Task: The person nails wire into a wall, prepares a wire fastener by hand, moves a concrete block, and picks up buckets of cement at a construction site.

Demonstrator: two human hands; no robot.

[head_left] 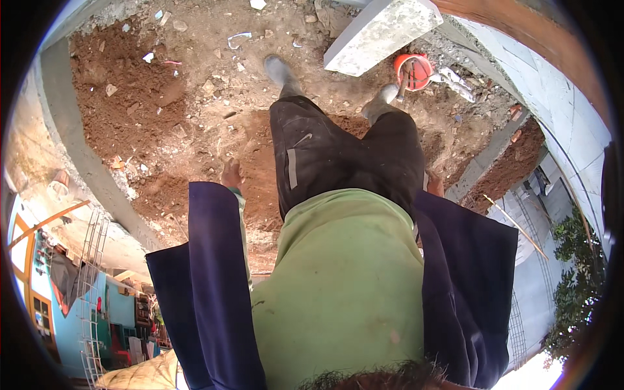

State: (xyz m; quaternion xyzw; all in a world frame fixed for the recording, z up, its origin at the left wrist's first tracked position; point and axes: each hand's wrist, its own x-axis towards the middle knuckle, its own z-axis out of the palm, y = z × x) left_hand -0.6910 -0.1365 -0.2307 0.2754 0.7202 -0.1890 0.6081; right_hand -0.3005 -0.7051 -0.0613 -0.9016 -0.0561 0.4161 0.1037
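Observation:
My left hand (pixel 233 174) hangs beside my left thigh, away from the dark trousers (pixel 344 146). Its fingers are loosely bent and apart, and I see nothing in them. On the other side my right hand (pixel 434 184) shows only in part past the dark jacket (pixel 465 227); its fingers are too hidden to read. Both my grey boots (pixel 279 70) stand on the dirt. Close to the right boot is a red bucket (pixel 424 79) with a wooden-handled tool (pixel 402 83) leaning in it; the tool's head cannot be made out.
A pale concrete pillar (pixel 383 38) rises ahead of my feet. Loose reddish soil (pixel 123 84) and rubble cover the ground. A low concrete beam (pixel 81 130) runs along the left, another (pixel 484 162) at right. A steel rebar cage (pixel 91 292) stands lower left.

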